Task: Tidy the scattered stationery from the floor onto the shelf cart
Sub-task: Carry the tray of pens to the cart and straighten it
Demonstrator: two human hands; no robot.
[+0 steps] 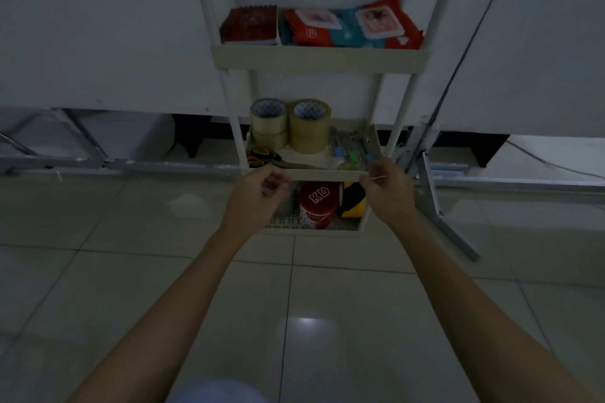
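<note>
A dim office or storeroom: pale glossy floor tiles [98, 271], grey metal folding-table legs [448, 206] at right, and a white plastic tiered shelf cart [319, 59] at centre holding brown packing-tape rolls [309, 127] and a red spiral notebook [250, 26].

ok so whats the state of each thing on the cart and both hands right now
notebook: flat, top tier
wipe packs: closed, top tier
tape rolls: stacked, middle tier
scissors: closed, lying flat
pens: lying flat, middle tier
red tub: upright, bottom tier
left hand: curled around something small
right hand: pinching a thin stick
</note>
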